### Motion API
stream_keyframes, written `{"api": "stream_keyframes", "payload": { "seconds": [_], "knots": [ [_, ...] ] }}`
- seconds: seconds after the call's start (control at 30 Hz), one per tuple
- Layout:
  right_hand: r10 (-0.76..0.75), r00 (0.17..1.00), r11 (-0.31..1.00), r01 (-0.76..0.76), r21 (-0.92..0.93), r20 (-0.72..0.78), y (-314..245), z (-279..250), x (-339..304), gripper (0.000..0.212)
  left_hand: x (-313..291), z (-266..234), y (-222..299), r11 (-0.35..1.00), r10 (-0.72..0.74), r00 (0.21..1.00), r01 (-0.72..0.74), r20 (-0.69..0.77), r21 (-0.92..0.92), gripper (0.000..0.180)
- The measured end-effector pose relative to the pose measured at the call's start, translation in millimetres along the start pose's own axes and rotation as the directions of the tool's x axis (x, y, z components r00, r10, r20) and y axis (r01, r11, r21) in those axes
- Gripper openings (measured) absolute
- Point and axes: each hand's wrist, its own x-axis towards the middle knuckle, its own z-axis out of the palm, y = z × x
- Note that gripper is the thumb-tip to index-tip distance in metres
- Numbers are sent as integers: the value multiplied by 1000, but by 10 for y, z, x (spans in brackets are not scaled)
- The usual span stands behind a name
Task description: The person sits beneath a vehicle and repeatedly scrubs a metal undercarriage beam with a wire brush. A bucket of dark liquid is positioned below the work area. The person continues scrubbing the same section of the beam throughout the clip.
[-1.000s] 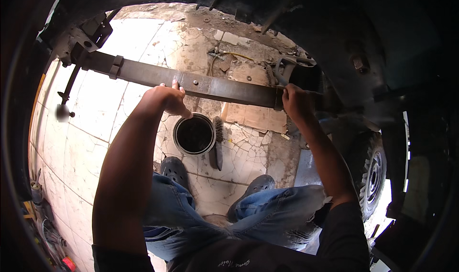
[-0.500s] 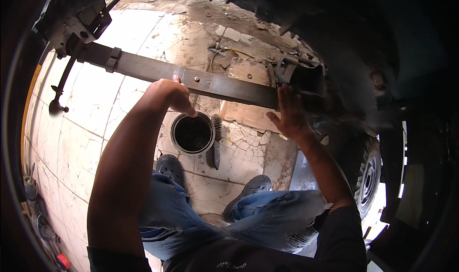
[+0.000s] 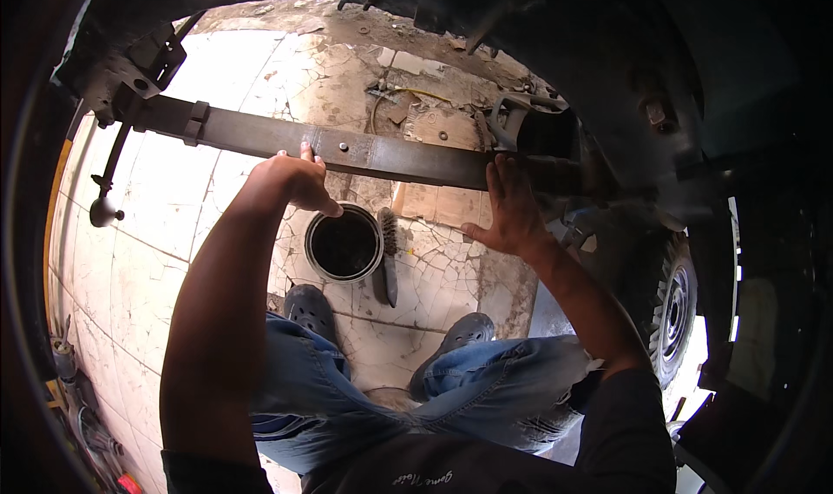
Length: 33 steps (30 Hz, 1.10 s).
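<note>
A long grey leaf spring [image 3: 416,159] runs across the upper part of the head view, with a small round bolt head [image 3: 344,148] near its middle and a metal clip [image 3: 197,122] wrapped around it farther left. My left hand [image 3: 293,181] touches the spring's near edge just left of the bolt, index finger extended onto its face and thumb held apart; its other fingers are partly hidden. Against the right part of the spring, my right hand [image 3: 514,212] lies with fingers stretched and thumb spread. Neither hand is wrapped around the spring.
Below the spring stands an open round tin [image 3: 344,280] with a dark inside. A wire brush [image 3: 388,233] lies beside it on cracked tiles. Cardboard [image 3: 442,206] lies farther right. A rod with a ball end [image 3: 104,212] hangs at left; a wheel [image 3: 677,316] stands at right.
The whole view has shifted slightly. My right hand has slid a little left along the spring, its thumb spread wider. The left hand stays by the bolt, slightly lower on the spring.
</note>
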Motion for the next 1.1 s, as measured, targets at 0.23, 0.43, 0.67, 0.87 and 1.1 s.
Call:
{"api": "stream_keyframes", "payload": {
  "seconds": [0.23,0.43,0.67,0.87,1.1],
  "knots": [
    [13,1000,999,-13,-32,-16,-115,39,-67,114,-69,-3,42,1000,-16,1000,16,10,16,107],
    [152,987,988,-151,-24,50,-38,-39,387,113,-91,6,25,1000,1,1000,-1,8,-25,107],
    [88,996,996,-88,3,12,-69,-23,174,114,-57,87,-78,999,31,998,-31,-57,-8,105],
    [162,981,987,-160,-20,107,-331,-7,-24,108,-48,84,-36,1000,-9,1000,9,-17,11,104],
    [249,968,967,-247,-57,30,-46,33,383,109,-80,44,-17,1000,20,999,-21,-27,-23,103]
  ]
}}
